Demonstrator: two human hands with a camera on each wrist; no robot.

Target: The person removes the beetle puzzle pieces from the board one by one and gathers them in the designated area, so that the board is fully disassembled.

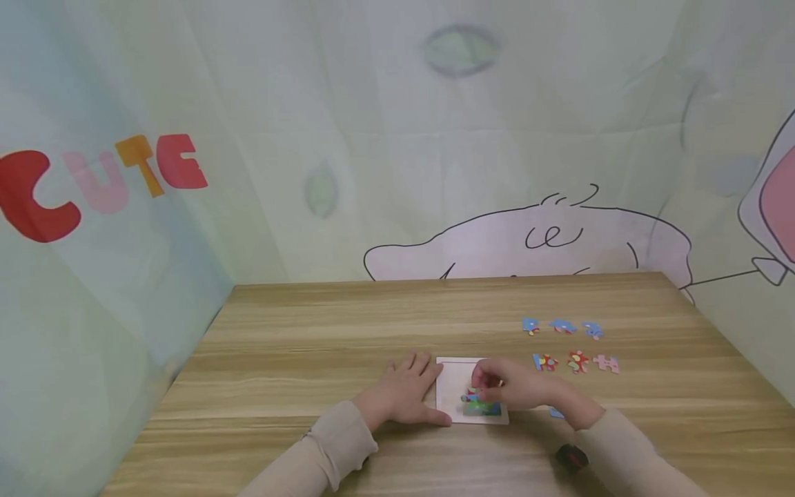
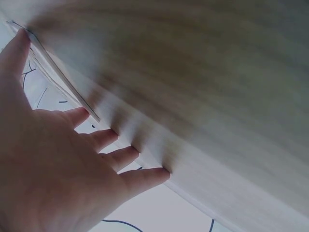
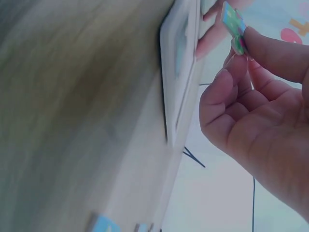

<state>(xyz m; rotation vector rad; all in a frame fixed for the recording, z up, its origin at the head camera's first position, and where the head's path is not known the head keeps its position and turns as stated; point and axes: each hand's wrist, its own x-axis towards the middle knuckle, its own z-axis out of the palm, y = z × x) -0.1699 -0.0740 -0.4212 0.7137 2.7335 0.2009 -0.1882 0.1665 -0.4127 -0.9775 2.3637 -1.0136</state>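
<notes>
A white puzzle board (image 1: 452,390) lies on the wooden table. My left hand (image 1: 404,393) is spread flat at its left side, with the thumb by the near left corner; in the left wrist view the thumb and index fingertip (image 2: 81,114) meet the board's edge. Over the board, my right hand (image 1: 518,385) pinches a small jigsaw piece (image 3: 233,23) between thumb and index finger, green and blue in the right wrist view. Green pieces (image 1: 481,409) fill part of the board's near right area, partly covered by that hand.
Loose jigsaw pieces (image 1: 577,362) lie in two rows to the right, the far row mostly blue (image 1: 562,326). Another blue piece (image 1: 556,413) shows below the right forearm. A small black object (image 1: 571,457) sits near the right sleeve. Printed cloth hangs behind the table.
</notes>
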